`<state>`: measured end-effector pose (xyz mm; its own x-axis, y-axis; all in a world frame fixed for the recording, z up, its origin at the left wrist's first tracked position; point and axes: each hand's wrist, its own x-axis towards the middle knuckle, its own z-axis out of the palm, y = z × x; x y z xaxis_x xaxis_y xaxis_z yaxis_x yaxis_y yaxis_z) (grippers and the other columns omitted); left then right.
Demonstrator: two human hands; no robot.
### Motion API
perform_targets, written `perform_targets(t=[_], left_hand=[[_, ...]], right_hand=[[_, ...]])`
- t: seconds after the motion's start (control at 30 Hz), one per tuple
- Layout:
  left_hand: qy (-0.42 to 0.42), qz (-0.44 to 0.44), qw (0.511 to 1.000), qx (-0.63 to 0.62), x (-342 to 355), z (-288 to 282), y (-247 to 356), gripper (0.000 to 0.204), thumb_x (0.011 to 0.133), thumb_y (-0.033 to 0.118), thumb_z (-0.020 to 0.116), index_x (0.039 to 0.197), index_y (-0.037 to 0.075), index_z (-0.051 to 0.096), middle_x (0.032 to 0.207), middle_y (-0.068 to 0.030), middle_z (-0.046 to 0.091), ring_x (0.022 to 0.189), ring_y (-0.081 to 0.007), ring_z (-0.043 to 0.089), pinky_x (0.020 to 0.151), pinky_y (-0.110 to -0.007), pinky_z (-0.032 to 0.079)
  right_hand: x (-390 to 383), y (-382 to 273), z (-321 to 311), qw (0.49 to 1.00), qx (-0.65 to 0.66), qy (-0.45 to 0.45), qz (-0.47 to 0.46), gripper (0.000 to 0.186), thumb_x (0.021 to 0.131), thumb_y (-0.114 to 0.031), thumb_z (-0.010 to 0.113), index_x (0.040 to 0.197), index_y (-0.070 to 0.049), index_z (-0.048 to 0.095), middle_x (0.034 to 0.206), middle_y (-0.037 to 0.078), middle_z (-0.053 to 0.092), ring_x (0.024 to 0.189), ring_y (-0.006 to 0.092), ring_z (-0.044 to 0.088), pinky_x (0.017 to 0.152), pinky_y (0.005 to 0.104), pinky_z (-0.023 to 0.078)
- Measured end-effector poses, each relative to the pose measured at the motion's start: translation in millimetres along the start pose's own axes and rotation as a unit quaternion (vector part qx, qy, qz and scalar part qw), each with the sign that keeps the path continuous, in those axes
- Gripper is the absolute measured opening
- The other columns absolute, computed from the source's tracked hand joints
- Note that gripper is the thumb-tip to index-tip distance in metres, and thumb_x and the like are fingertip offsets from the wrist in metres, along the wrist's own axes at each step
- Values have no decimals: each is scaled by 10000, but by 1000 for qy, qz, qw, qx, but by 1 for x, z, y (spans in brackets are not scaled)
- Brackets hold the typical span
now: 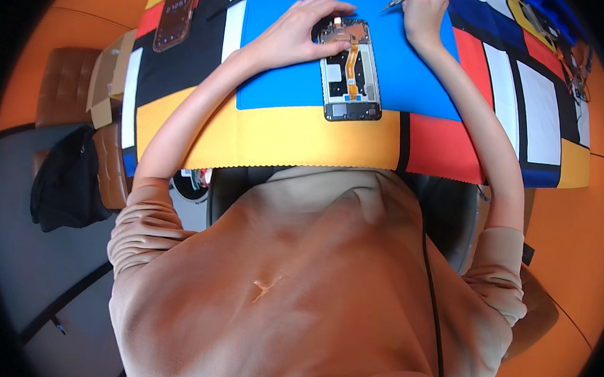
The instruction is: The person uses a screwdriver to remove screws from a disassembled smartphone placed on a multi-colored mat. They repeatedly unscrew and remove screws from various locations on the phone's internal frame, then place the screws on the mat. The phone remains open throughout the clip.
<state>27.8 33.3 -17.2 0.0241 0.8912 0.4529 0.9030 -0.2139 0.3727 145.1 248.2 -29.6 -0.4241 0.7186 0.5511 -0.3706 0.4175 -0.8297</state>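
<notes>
A disassembled phone (pixel 357 89), with a dark frame, exposed board and orange ribbon cable (pixel 352 68), lies on the blue middle of a colourful mat. My left hand (pixel 303 35) rests at its upper left, thumb on the board area, fingers apart and arched over the top edge. My right hand (pixel 424 14), up and to the right of the phone, is closed on a thin silver pointed tool (pixel 393 3), whose tip is above the blue area and not touching the phone.
A second phone (pixel 176 14) with a lit screen lies at upper left beside a dark thin item (pixel 233 4). A cardboard box (pixel 108 76) stands left of the mat (pixel 284 136). Electronics and wires (pixel 574 73) sit at the right edge. Brown chairs (pixel 68 87) and a black cloth (pixel 67 176) are at left.
</notes>
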Motion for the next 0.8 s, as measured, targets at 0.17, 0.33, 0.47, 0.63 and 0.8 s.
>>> perform_targets(t=[0.17, 0.33, 0.47, 0.63, 0.8], left_hand=[[-2, -70, 996, -47, -6, -4, 11, 664, 836, 238, 772, 1395, 2, 501, 1201, -244, 614, 1085, -384, 618, 974, -449, 496], [42, -144, 983, -107, -7, -8, 24, 936, 820, 206, 795, 1581, 38, 277, 1168, -227, 577, 1031, -353, 610, 925, -429, 506], [83, -183, 979, -25, -7, -11, 44, 982, 800, 231, 805, 1581, 12, 250, 1149, -242, 553, 1005, -377, 599, 901, -431, 511], [48, -261, 964, 2, -7, -19, 59, 950, 814, 258, 768, 1566, -8, 251, 1196, -295, 506, 999, -429, 585, 893, -460, 513], [-99, -42, 993, 57, -8, -32, 45, 764, 836, 359, 722, 1511, 112, 464, 1451, -225, 467, 1367, -446, 413, 1148, -570, 315]], right_hand=[[3, 1, -2, 996, 79, -17, 25, 94, 1052, -146, 536, 1105, -71, 554, 766, -24, 505, 617, 58, 465, 521, 215, 353], [-4, -15, -1, 999, -1, -30, -15, 118, 1044, -114, 519, 1144, -55, 536, 783, -15, 501, 658, 60, 466, 564, 215, 364], [-10, -26, 2, 997, -13, -52, -53, 125, 1046, -105, 503, 1160, -54, 515, 800, -5, 499, 680, 62, 462, 581, 213, 368], [-10, -29, 2, 998, -7, -54, -19, 112, 1049, -116, 507, 1144, -58, 509, 805, -1, 497, 685, 66, 463, 582, 217, 377], [-10, -28, 1, 998, 15, -65, -1, 110, 1038, -118, 520, 1133, -63, 513, 779, -3, 502, 659, 68, 472, 570, 221, 386]])
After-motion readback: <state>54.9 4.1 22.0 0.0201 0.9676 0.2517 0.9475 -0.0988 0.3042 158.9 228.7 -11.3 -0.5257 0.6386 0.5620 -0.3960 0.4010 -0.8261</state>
